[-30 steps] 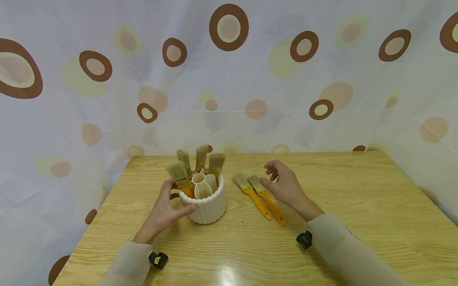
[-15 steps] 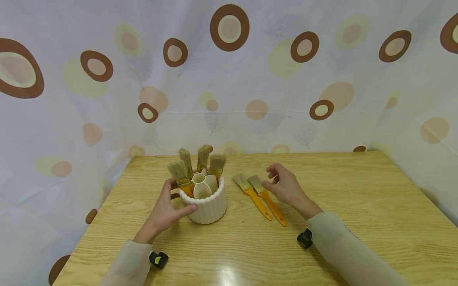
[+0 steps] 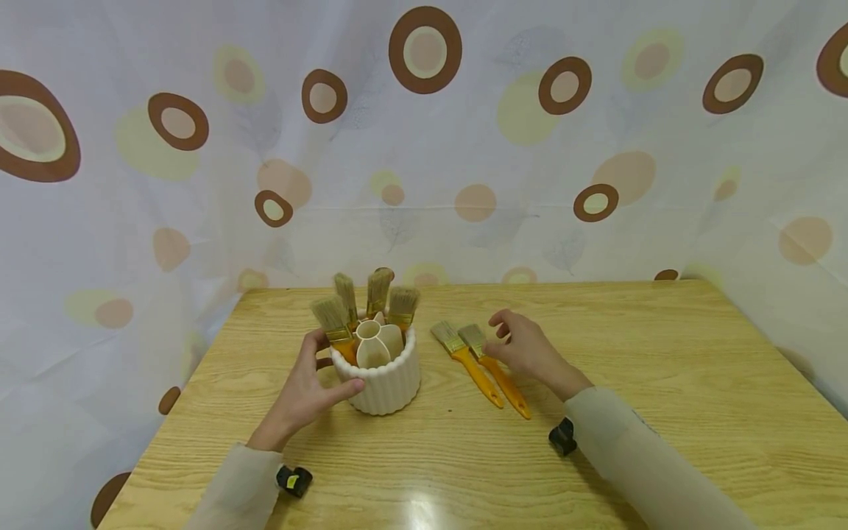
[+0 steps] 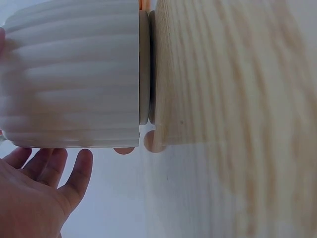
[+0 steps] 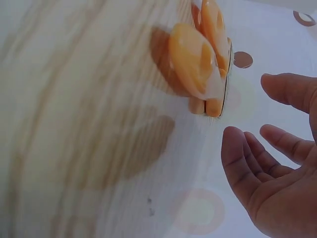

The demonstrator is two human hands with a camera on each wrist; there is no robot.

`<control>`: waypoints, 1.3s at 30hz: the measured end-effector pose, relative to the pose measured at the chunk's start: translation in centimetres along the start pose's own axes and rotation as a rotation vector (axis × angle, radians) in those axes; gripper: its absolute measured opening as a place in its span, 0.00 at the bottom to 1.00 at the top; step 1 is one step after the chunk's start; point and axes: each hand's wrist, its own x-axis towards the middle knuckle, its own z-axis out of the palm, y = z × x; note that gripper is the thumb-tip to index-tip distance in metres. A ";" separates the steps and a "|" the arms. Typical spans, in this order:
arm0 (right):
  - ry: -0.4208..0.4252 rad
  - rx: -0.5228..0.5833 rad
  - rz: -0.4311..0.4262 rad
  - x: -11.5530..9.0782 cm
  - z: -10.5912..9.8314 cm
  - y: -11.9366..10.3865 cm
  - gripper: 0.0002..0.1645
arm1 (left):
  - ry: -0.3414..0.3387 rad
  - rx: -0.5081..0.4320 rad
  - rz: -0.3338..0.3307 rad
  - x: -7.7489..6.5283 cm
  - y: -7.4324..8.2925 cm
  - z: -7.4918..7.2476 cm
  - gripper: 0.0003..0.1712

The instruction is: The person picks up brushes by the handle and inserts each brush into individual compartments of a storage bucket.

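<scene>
On a light yellow wood desk [image 3: 662,353] with long wavy grain: left of centre, standing upright, a white ribbed pot [image 3: 384,390]. Near the pot, to its right, lying flat and just beside each other, a left paintbrush [image 3: 473,372] and a right paintbrush [image 3: 506,386], both with bristles toward the far edge and orange handles slanting nearer. Marked by a small dark speck [image 3: 450,411] between pot and handles. Glossy toward the front, with a bright patch of glare [image 3: 420,511].

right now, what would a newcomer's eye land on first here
Probably the white ribbed pot, left of centre on the wooden table, four brushes standing bristles-up in it and the left hand holding its side. Next, perhaps, two orange-handled brushes lying right of the pot, near the right hand.
</scene>
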 end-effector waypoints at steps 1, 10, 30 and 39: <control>-0.007 -0.005 0.006 0.0 0.0 0.0 0.29 | 0.000 -0.001 -0.001 0.0 0.0 0.0 0.51; -0.083 -0.033 0.048 0.3 0.2 -0.1 0.30 | -0.001 -0.006 -0.001 0.0 0.0 -0.1 0.51; -0.156 -0.108 0.041 0.7 0.5 0.1 0.31 | -0.009 0.007 -0.014 -0.1 -0.4 -0.2 0.51; -0.171 -0.115 0.034 0.7 0.5 0.2 0.30 | -0.010 0.017 -0.015 -0.1 -0.1 -0.2 0.51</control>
